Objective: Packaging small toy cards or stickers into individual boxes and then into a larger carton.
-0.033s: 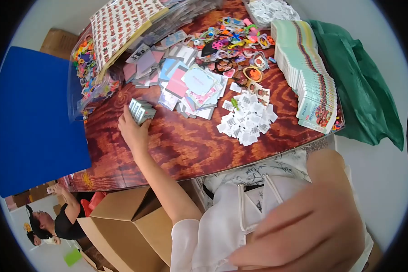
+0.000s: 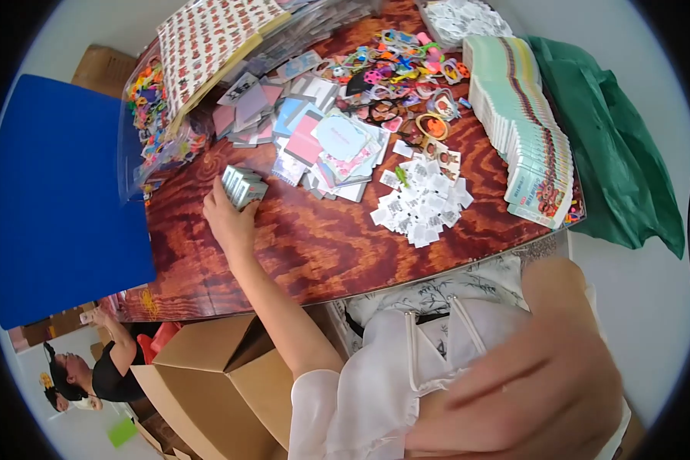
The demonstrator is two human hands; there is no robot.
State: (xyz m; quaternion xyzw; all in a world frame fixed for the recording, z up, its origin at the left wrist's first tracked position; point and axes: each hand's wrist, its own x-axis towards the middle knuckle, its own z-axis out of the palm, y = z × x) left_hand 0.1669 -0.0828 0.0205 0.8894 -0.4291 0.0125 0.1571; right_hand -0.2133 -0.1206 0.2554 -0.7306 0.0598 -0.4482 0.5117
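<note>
On the left part of the table, my left hand [image 2: 230, 222] is closed around a short row of small pale-green boxes [image 2: 244, 188], which rests on the wood. Close to the camera, at the lower right, my right hand [image 2: 521, 383] is blurred in front of my white top. Its fingertips cannot be made out clearly, and nothing shows in it. Nearest the boxes lies a spread of flat cards and packets [image 2: 307, 138]. Right of that is a heap of small white packets [image 2: 422, 203] with a green trinket [image 2: 401, 176] on it.
Colourful trinkets [image 2: 391, 73] lie at the back. A long row of overlapping light-green packages [image 2: 521, 130] lines the right side, beside a green bag [image 2: 606, 138]. An open cardboard box [image 2: 199, 383] stands below the table; another person [image 2: 107, 368] is at far left.
The view has shifted very slightly. My right hand has moved a little to the right and down, while my left hand stays around the small boxes.
</note>
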